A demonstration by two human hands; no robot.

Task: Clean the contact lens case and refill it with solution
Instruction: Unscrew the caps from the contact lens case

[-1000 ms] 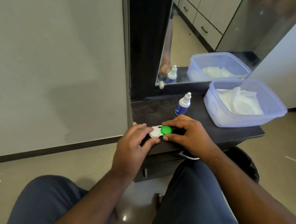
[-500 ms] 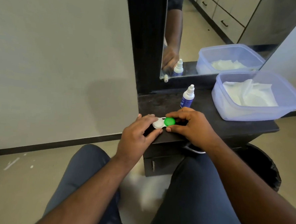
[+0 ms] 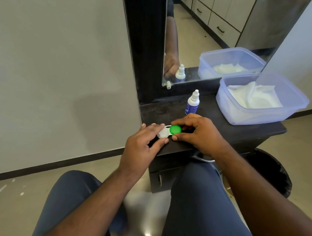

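Contact lens case (image 3: 169, 131), white plastic with one white cap and one green cap (image 3: 175, 129), lies near the front edge of the dark bench (image 3: 224, 129). Left hand (image 3: 142, 146) pinches the white end between thumb and fingers. Right hand (image 3: 199, 134) closes thumb and forefinger on the green cap, apparently gripping it. Small white solution bottle with blue label (image 3: 192, 103) stands upright behind; translucent blue plastic tub (image 3: 261, 113) holds white tissue.

Bare forearms, no sleeves in view, dark blue-grey trousers (image 3: 197, 202)
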